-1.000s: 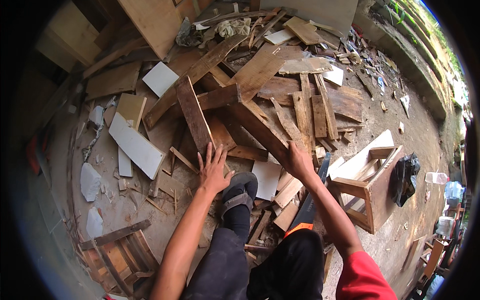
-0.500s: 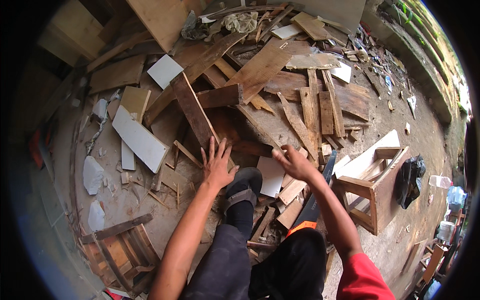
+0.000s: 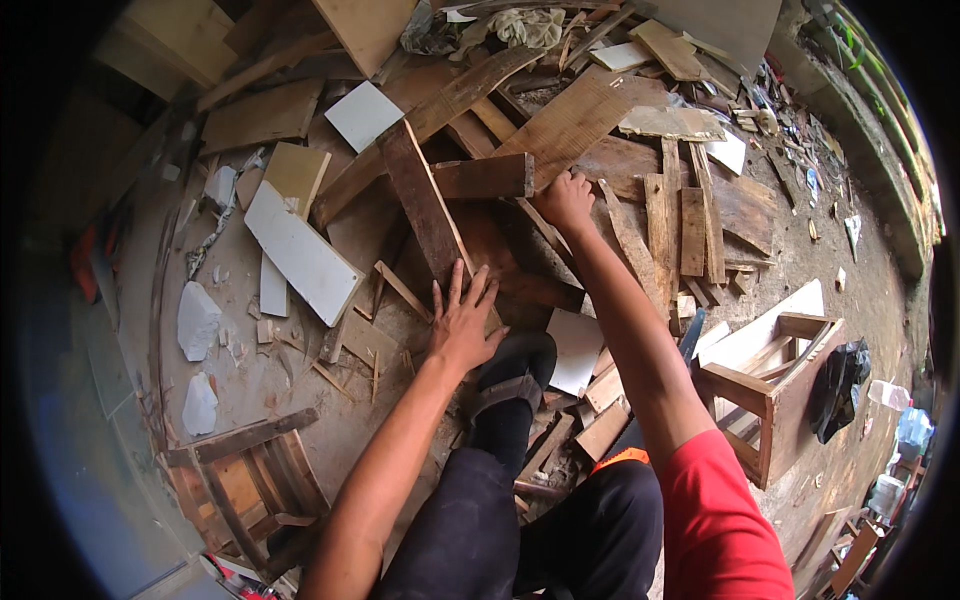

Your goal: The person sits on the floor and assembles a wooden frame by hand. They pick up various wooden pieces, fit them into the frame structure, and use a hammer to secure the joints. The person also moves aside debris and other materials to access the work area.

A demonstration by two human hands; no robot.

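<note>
My left hand (image 3: 466, 322) lies with spread fingers on the near end of a dark wooden plank (image 3: 420, 195), just above my shoe. Farther out, my right hand (image 3: 566, 203) is closed, its fingers curled beside the end of a short dark board (image 3: 490, 177) and the lower corner of a wide brown board (image 3: 568, 125). What its fingers hold, if anything, is hidden. Below the hands, a dark wooden piece (image 3: 540, 288) reaches toward a white square panel (image 3: 575, 350). A handsaw with an orange handle (image 3: 625, 457) lies by my right knee, partly covered by my arm.
Scrap boards are heaped at the far side, with upright-lying planks (image 3: 692, 230) at right. A wooden frame (image 3: 770, 385) with a black plastic bag (image 3: 842, 390) stands at right. White panels (image 3: 300, 255), foam-like white chunks (image 3: 199, 320) and a wooden crate (image 3: 250, 490) lie at left.
My right hand has moved away from me, from the dark piece's near end to the boards beyond. My left hand stays on the plank. The whole view has shifted slightly.
</note>
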